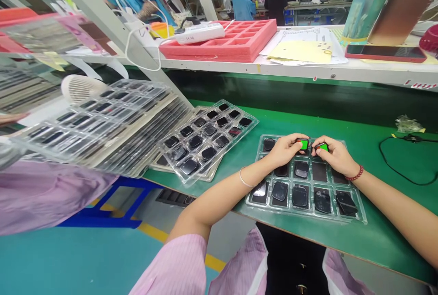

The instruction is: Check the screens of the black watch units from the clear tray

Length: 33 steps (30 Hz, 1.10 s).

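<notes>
Here's the green desk [379, 163] running wide, a tall stack of trays [140, 121] at its left, smearing into blur toward the edge. Beside that slants a loose tray [205, 140] of dark pieces, and over to the right lies the working tray [319, 172], its back row partly covered by the hands. Now the left hand [285, 148]: thumb and forefinger pinching a green-lit screen [304, 144], other fingers tucked mostly out of sight. The right hand [337, 154] curls in, thumb and fingers pinching a second lit screen [322, 147], much of it covered. Both screens sit side by side over that back row; whether either touches the tray, I can't tell.
</notes>
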Each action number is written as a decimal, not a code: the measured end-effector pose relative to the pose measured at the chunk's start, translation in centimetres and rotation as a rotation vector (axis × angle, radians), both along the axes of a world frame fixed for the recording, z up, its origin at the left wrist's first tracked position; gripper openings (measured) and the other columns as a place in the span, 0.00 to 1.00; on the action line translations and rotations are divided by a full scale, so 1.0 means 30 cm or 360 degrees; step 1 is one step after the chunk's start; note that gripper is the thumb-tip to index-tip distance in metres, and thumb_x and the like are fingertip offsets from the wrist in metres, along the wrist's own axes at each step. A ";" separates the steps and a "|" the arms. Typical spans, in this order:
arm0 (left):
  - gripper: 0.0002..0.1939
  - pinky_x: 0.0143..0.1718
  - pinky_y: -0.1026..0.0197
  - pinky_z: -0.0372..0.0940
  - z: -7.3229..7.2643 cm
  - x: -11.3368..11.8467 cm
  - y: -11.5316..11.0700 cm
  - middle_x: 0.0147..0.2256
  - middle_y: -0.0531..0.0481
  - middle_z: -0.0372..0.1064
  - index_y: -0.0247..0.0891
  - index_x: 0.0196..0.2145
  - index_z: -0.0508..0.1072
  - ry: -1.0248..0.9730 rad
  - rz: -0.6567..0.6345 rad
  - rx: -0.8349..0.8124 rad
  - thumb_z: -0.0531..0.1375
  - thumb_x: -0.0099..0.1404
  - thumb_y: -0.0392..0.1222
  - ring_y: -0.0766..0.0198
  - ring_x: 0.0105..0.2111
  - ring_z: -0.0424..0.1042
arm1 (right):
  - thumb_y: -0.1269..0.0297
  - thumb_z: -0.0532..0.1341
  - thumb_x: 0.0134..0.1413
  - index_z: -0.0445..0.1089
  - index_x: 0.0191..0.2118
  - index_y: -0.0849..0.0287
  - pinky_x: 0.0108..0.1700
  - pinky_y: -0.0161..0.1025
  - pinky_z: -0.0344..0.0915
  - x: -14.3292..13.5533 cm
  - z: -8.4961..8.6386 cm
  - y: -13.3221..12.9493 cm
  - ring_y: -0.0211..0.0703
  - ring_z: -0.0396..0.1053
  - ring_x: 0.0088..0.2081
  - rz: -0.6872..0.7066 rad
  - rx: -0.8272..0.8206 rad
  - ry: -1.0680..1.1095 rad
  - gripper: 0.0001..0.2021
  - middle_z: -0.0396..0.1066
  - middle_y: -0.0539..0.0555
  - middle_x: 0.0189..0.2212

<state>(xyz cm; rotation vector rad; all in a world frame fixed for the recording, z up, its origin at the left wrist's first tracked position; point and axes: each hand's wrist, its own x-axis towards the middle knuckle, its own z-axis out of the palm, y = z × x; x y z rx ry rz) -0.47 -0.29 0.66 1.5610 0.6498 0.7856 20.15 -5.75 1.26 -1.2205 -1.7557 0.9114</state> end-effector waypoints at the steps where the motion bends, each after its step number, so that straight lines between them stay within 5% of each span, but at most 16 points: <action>1: 0.17 0.35 0.66 0.69 0.002 -0.001 0.000 0.47 0.40 0.72 0.30 0.51 0.71 0.0011 -0.0002 0.0010 0.54 0.68 0.39 0.66 0.34 0.75 | 0.62 0.58 0.59 0.68 0.41 0.60 0.39 0.40 0.63 0.000 0.003 -0.001 0.42 0.70 0.33 -0.0005 -0.0003 -0.0011 0.08 0.74 0.52 0.30; 8: 0.15 0.38 0.64 0.70 0.012 -0.004 -0.002 0.47 0.41 0.72 0.31 0.48 0.73 0.0012 0.0000 0.0015 0.55 0.66 0.39 0.66 0.34 0.74 | 0.64 0.57 0.56 0.68 0.38 0.61 0.39 0.42 0.65 -0.005 0.014 -0.006 0.43 0.70 0.32 -0.0003 -0.0023 0.0003 0.07 0.73 0.53 0.28; 14: 0.22 0.46 0.58 0.70 -0.023 0.011 0.011 0.45 0.43 0.72 0.32 0.49 0.70 -0.0103 -0.0001 -0.0024 0.56 0.55 0.29 0.63 0.37 0.75 | 0.69 0.58 0.49 0.64 0.50 0.59 0.36 0.40 0.70 -0.015 -0.005 0.005 0.44 0.73 0.38 -0.0045 -0.0104 0.0296 0.20 0.74 0.57 0.43; 25: 0.17 0.37 0.63 0.67 -0.016 0.006 0.010 0.38 0.45 0.72 0.31 0.46 0.71 0.0022 0.0147 0.0063 0.58 0.58 0.33 0.66 0.33 0.70 | 0.68 0.57 0.54 0.66 0.53 0.60 0.37 0.41 0.74 -0.007 -0.023 0.011 0.41 0.74 0.35 -0.0073 -0.0089 0.0251 0.19 0.74 0.59 0.46; 33: 0.21 0.38 0.66 0.65 -0.016 0.009 0.009 0.42 0.45 0.72 0.32 0.47 0.70 0.0031 0.0177 0.0109 0.58 0.55 0.30 0.66 0.36 0.70 | 0.70 0.57 0.50 0.66 0.53 0.58 0.41 0.42 0.75 -0.005 -0.034 0.014 0.42 0.75 0.37 -0.0046 -0.0114 0.0281 0.22 0.73 0.58 0.48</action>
